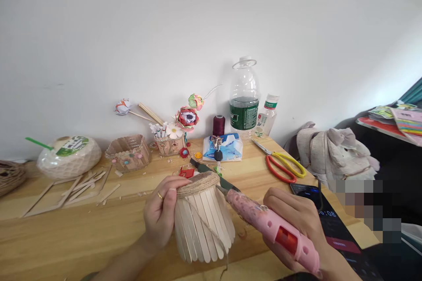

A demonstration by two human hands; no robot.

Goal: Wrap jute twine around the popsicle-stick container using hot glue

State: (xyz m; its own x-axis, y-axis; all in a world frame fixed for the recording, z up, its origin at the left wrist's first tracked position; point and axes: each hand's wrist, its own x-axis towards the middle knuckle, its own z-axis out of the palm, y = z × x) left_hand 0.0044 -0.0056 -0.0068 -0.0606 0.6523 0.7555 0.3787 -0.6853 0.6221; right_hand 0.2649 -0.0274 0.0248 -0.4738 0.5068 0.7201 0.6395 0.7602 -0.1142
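Note:
A round holder made of popsicle sticks (204,228) is tilted in front of me, with twine (198,183) wound round its upper rim. One loose twine end hangs down across the sticks. My left hand (161,208) grips the holder at its left side, fingers over the twine-wrapped rim. In my right hand (295,217) is a pink hot glue gun (273,228), its nozzle pointing left at the right end of the twine band. Whether the nozzle touches the twine I cannot tell. Behind the holder lies a dark-bladed tool (204,167), partly hidden.
Scissors (285,167) and a phone (325,210) lie to the right. At the back stand a large bottle (244,96), a wipes pack (227,151), a thread spool (219,125) and small stick baskets (128,153). Wood scraps (75,189) and a wrapped coconut (70,158) are left.

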